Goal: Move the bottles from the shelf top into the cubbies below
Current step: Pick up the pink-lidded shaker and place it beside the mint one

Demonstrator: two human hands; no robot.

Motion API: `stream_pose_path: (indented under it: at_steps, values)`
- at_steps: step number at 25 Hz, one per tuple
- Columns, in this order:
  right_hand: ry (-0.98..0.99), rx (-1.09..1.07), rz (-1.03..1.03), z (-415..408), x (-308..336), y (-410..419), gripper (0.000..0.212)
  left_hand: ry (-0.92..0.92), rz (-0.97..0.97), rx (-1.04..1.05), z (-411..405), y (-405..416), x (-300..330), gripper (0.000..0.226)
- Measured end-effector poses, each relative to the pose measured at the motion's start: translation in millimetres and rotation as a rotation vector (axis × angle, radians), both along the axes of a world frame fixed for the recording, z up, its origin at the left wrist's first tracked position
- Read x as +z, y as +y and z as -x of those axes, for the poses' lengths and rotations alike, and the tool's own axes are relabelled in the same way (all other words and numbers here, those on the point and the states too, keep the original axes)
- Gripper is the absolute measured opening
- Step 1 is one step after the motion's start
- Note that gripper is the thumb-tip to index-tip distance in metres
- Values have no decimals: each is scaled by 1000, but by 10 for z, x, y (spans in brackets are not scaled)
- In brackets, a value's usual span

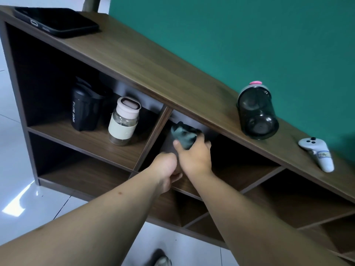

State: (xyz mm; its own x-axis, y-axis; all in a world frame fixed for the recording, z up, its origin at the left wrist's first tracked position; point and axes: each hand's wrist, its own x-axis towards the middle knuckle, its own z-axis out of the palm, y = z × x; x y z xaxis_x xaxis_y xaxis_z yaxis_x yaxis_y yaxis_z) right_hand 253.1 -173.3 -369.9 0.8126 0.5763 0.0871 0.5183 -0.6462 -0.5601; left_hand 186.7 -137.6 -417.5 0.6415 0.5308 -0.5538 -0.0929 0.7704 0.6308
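Both hands held a dark bottle [173, 140] inside the upper middle cubby of the shelf [153, 73]. Right hand [194, 156] had fingers curled around its green cap; left hand [168, 169] wrapped the base. Smoky bottle [256, 115] stood on the shelf top; black bottle [83, 110] and glass bottle [124, 121] stood in the upper left cubby.
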Motion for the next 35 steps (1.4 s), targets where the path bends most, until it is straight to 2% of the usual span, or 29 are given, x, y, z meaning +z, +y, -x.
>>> stream_pose_path:
  at_steps: [3,5,7,9,10,12,14,16,19,22,25,28,31,33,35]
  values:
    - [-28,123,-68,297,402,-506,18,8,-48,-43,193,-287,352,30]
    - [-111,160,-161,409,778,-832,19,-39,-53,-68,279,-496,586,33]
    - [-231,138,-339,388,1212,-1042,21,-108,-14,-60,322,-699,862,31]
    - [-334,71,-467,203,1604,-1107,12,-176,12,-80,335,-857,1132,29]
    - [-366,24,-452,67,1758,-1082,16,-199,4,-108,339,-917,1244,28]
    - [-342,-103,-309,-247,1920,-938,50,-216,-28,-147,336,-989,1383,27]
    - [-227,-226,-144,-499,1934,-738,78,-212,-39,-157,306,-970,1389,27]
    - [-105,-295,-37,-681,1865,-544,90,-205,-38,-175,271,-912,1327,29]
    - [5,-384,27,-851,1766,-343,91,-210,-24,-192,233,-826,1289,33]
    - [-3,-408,-56,-841,1700,-362,80,-249,-12,-189,206,-797,1383,34]
    - [-49,-266,-281,-525,1705,-637,78,-317,-1,-200,282,-868,1555,38]
    - [19,-63,-514,93,1666,-1009,88,-413,6,-211,450,-932,1692,46]
    - [48,65,-569,581,1413,-1357,99,-413,-43,-238,681,-982,1717,52]
    - [81,151,-555,755,1187,-1567,96,-388,-77,-255,849,-1016,1614,50]
    - [195,172,-602,801,1099,-1701,88,-385,-97,-286,988,-1038,1415,46]
